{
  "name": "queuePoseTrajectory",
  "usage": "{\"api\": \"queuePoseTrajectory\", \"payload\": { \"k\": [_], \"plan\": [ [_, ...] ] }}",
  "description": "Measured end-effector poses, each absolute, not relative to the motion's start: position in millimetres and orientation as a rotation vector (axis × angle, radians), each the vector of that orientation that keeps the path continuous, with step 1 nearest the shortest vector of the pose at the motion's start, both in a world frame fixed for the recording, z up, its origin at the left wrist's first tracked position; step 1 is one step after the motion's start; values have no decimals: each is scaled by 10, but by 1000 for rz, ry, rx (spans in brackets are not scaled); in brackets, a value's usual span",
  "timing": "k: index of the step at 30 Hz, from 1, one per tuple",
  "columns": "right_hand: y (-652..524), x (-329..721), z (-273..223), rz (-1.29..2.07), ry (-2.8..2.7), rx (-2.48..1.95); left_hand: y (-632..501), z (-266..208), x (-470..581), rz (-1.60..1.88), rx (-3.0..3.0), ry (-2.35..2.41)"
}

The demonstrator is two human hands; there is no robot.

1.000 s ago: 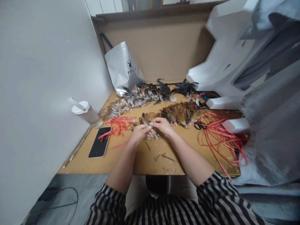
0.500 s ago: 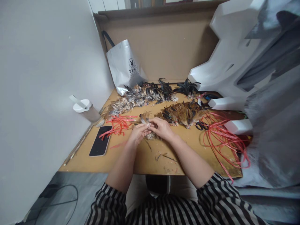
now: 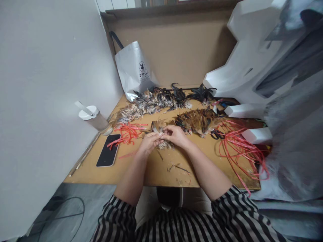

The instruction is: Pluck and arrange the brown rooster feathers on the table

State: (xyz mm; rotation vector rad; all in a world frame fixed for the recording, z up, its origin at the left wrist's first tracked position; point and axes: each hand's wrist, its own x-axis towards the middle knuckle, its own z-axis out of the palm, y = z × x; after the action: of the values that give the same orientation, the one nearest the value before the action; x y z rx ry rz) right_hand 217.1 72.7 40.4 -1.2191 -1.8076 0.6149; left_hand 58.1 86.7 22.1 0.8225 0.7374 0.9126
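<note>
My left hand (image 3: pixel 150 142) and my right hand (image 3: pixel 176 136) meet at the middle of the table, fingertips pinched together. Between them they grip a small bunch of feathers (image 3: pixel 156 125), brown and grey, its tips fanning out above my fingers. Paler fluffy feathers (image 3: pixel 165 145) show just below the fingertips. Beyond my right hand lies a pile of golden-brown feathers (image 3: pixel 199 121). Left of my left hand are short red plastic strips (image 3: pixel 128 133), some draped over a phone (image 3: pixel 108 153). Whatever is right at the fingertips is too small to make out.
Mixed feather bunches (image 3: pixel 151 103) line the back, before a silver bag (image 3: pixel 133 72). A lidded cup (image 3: pixel 94 118) stands left. Black-handled scissors (image 3: pixel 217 134) and long red strips (image 3: pixel 239 148) lie right, beside white foam (image 3: pixel 257 136). Loose feather scraps (image 3: pixel 178 168) lie near the front edge of the table (image 3: pixel 151 176).
My fingers have shifted slightly around the feather bunch, and its tips stand a little more to the right. The other things on the table stay where they were.
</note>
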Motion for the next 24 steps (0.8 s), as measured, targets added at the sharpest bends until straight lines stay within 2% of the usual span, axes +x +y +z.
{"api": "queuePoseTrajectory", "payload": {
  "k": [5, 10, 16, 24],
  "plan": [
    [825, 2364, 407, 890, -1596, -1300, 889, 195, 562, 986, 794, 745],
    [852, 2479, 394, 939, -1562, -1484, 913, 190, 546, 1030, 754, 760],
    [814, 2370, 315, 983, -1562, -1492, 919, 181, 574, 1055, 727, 742],
    [835, 2345, 236, 876, -1582, -1576, 829, 296, 503, 1078, 738, 724]
  ]
}}
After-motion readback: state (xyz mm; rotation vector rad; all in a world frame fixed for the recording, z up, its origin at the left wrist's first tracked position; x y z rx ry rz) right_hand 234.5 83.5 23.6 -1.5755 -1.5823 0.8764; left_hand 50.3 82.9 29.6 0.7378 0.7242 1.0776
